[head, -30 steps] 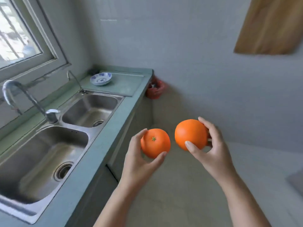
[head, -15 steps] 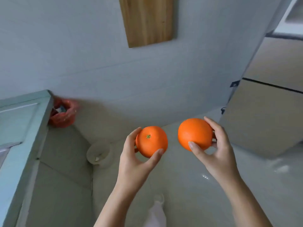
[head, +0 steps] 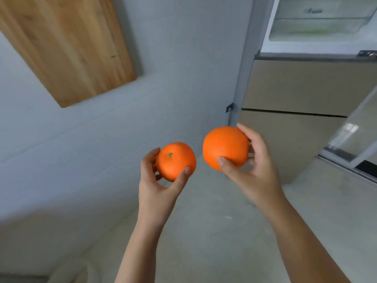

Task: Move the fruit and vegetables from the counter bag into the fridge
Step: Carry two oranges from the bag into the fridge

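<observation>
A wooden board (head: 67, 48) hangs on the pale tiled wall (head: 173, 58) at upper left, tilted in this view. Below and to its right, the left hand (head: 157, 186) is raised above the grey floor (head: 214, 231), its thumb and curled fingers grasping a smaller orange (head: 176, 161) from underneath and both sides (its green stem scar faces the camera). Just beside it, not touching, sits a larger orange (head: 225, 148), a little higher, with only smooth peel showing. The right hand (head: 255, 170) grasps this one, thumb pressed on the near face and fingers wrapped round the far right side. Both fruits are in the air, carried only by the hands, in front of the corner where the wall meets the fridge (head: 302, 88). The fridge stands at the right, its two beige lower fronts closed and its upper compartment (head: 322, 23) open, showing white shelves whose contents are too blurred to tell. A glossy panel (head: 355, 135) slants along the right edge.
</observation>
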